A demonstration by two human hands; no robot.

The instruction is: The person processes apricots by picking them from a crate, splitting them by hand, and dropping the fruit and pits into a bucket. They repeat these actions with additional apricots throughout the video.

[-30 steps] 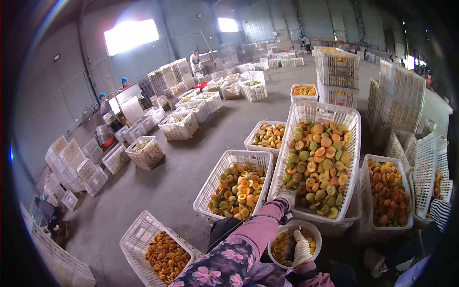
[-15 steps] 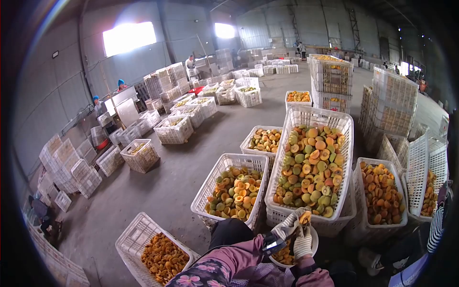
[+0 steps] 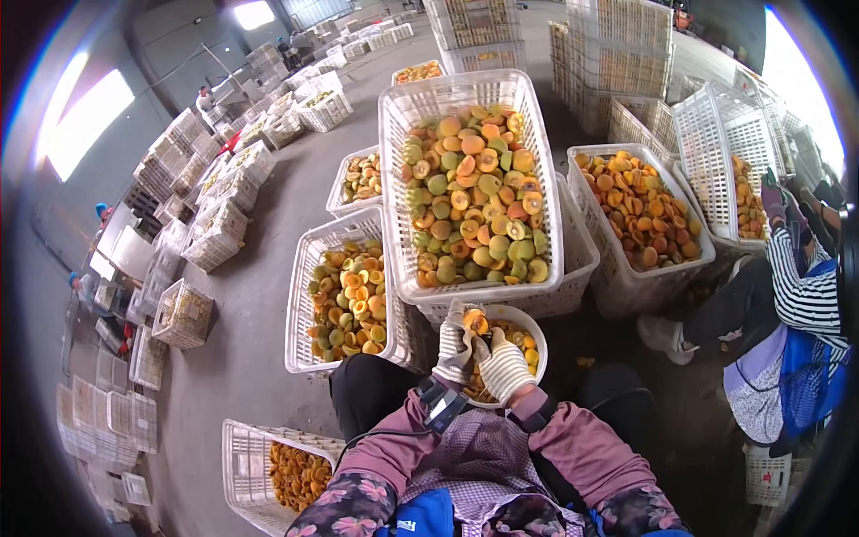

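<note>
My left hand point(image 3: 455, 344), in a striped work glove, is closed on an orange fruit half point(image 3: 475, 322) at its fingertips. Close against it, my right hand point(image 3: 503, 365) is also gloved, its fingers curled at the same fruit; what it grips is too small to make out. Both hands are over the near-left side of a white bucket point(image 3: 540, 347) that holds orange fruit pieces. Just beyond the bucket, a large white crate point(image 3: 548, 224) of green and orange fruit halves rests raised on another crate.
Fruit-filled crates stand at the left point(image 3: 295, 309), right point(image 3: 601, 268) and lower left point(image 3: 234, 465). A person in striped sleeves point(image 3: 805, 286) sits at the right edge. Crate stacks point(image 3: 617, 63) rise behind, with rows of crates and other people at the far left.
The view has turned down and to the right, so crates and hands appear farther left. The fruit half is now lower between my hands, and more of the neighbouring person shows.
</note>
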